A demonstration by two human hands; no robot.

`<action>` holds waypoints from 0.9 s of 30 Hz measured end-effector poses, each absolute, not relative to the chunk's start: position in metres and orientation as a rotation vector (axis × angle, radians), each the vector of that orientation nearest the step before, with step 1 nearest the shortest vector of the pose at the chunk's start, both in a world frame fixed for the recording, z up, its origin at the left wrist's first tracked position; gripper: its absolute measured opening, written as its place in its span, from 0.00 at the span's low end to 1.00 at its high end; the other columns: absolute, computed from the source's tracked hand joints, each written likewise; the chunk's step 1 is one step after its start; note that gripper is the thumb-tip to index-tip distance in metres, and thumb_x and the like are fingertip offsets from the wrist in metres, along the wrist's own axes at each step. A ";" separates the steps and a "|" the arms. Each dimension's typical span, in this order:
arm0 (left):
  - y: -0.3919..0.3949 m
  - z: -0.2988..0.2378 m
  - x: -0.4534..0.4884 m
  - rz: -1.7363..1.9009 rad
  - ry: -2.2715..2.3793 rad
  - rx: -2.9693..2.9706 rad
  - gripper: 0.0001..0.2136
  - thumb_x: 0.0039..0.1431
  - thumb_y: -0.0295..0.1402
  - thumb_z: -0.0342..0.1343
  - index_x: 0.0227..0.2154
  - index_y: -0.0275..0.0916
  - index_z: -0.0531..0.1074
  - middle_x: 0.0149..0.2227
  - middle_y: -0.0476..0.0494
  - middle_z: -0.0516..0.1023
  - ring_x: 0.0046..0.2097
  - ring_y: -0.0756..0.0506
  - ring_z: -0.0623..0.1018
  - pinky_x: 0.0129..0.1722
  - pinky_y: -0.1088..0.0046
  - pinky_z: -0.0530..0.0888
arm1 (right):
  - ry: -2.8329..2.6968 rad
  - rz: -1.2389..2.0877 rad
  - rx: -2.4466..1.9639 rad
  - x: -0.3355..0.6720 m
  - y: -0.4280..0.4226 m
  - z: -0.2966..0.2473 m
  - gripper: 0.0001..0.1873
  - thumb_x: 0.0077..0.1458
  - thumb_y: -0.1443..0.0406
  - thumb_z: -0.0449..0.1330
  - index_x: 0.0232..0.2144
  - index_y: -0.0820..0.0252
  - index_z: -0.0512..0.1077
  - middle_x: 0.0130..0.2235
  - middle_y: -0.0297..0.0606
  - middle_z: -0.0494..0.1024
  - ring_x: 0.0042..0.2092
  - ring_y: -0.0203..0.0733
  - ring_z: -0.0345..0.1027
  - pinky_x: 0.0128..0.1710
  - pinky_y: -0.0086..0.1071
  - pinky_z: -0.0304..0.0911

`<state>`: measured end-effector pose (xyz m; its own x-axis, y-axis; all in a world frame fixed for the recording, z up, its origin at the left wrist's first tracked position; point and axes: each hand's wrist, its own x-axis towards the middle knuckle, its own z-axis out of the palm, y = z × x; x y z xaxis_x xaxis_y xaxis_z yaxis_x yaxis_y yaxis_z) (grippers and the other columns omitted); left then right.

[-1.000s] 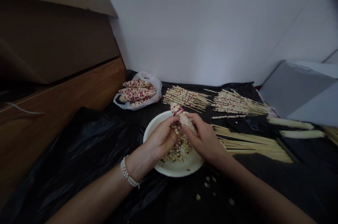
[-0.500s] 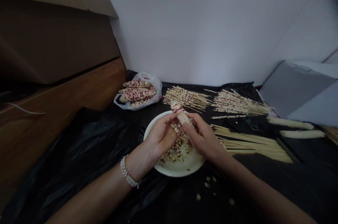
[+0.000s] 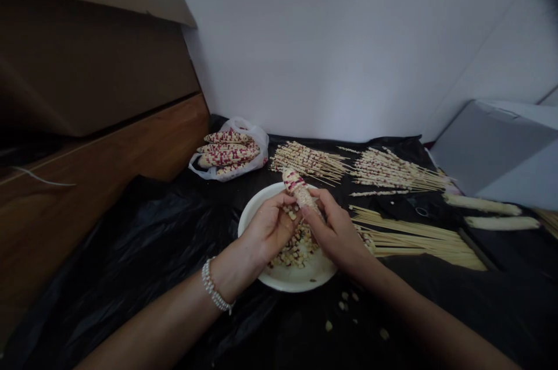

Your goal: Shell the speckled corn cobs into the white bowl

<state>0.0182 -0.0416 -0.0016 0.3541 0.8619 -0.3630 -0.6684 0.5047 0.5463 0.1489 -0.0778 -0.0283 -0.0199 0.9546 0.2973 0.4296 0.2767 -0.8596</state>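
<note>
Over a white bowl (image 3: 261,207) I hold a corn cob (image 3: 297,186) with red and cream kernels left at its far tip. My right hand (image 3: 337,230) is wrapped round the stripped lower part of the cob. My left hand (image 3: 268,227) is closed against the cob's side, thumb pressing on the kernels. Loose kernels (image 3: 292,251) lie heaped in the bowl under both hands. A beaded bracelet (image 3: 213,288) sits on my left wrist.
A plastic bag of whole cobs (image 3: 229,152) lies at the back left. Two heaps of skewers threaded with kernels (image 3: 305,160) (image 3: 387,172) lie behind the bowl, bare bamboo skewers (image 3: 414,236) to its right, stripped cobs (image 3: 492,213) beyond. Stray kernels (image 3: 344,303) dot the black plastic sheet. A wooden ledge stands left, a grey box right.
The cob has barely shifted. My left thumb keeps working along its side and my right hand has turned slightly round it.
</note>
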 end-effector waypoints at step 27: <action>-0.039 -0.027 0.022 1.124 0.691 0.530 0.09 0.54 0.18 0.52 0.28 0.32 0.77 0.29 0.46 0.77 0.31 0.52 0.74 0.33 0.80 0.71 | -1.667 0.641 -1.300 0.147 -0.079 -0.029 0.15 0.59 0.61 0.53 0.47 0.58 0.66 0.45 0.42 0.77 0.45 0.47 0.71 0.44 0.39 0.63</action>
